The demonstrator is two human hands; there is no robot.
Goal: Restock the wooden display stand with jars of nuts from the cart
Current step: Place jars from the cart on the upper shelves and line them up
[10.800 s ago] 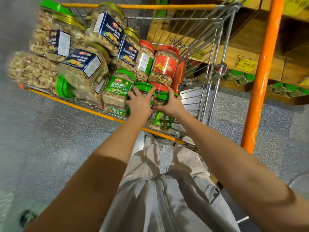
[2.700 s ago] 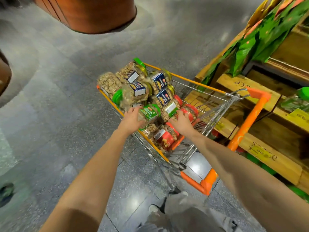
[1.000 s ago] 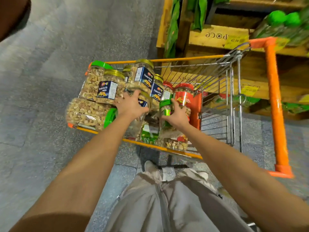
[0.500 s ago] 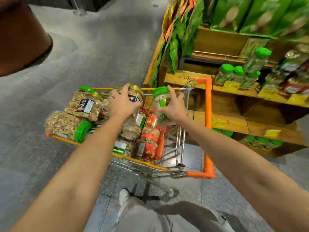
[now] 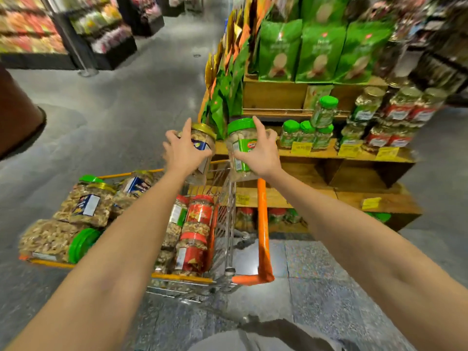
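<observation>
My left hand (image 5: pixel 183 152) grips a gold-lidded jar of mixed nuts (image 5: pixel 204 139) with a blue label. My right hand (image 5: pixel 258 154) holds a green-lidded jar (image 5: pixel 239 138) with a green label. Both jars are lifted above the wire cart (image 5: pixel 228 224), in front of the wooden display stand (image 5: pixel 354 158). The cart below still holds several nut jars, some lying on their sides (image 5: pixel 58 239) and some red-lidded ones upright (image 5: pixel 198 214). On the stand's middle shelf stand green-lidded jars (image 5: pixel 307 134) and red-labelled jars (image 5: pixel 395 115).
Green snack bags (image 5: pixel 316 49) fill the stand's top tier and hang on its left side. The cart's orange handle (image 5: pixel 263 231) sits between me and the stand. Yellow price tags (image 5: pixel 301 148) line the shelf edges. A brown round column (image 5: pixel 17 117) stands left; other shelves lie beyond.
Both hands have lifted their jars up out of the cart and toward the stand. My view has tilted up, showing more of the shelves.
</observation>
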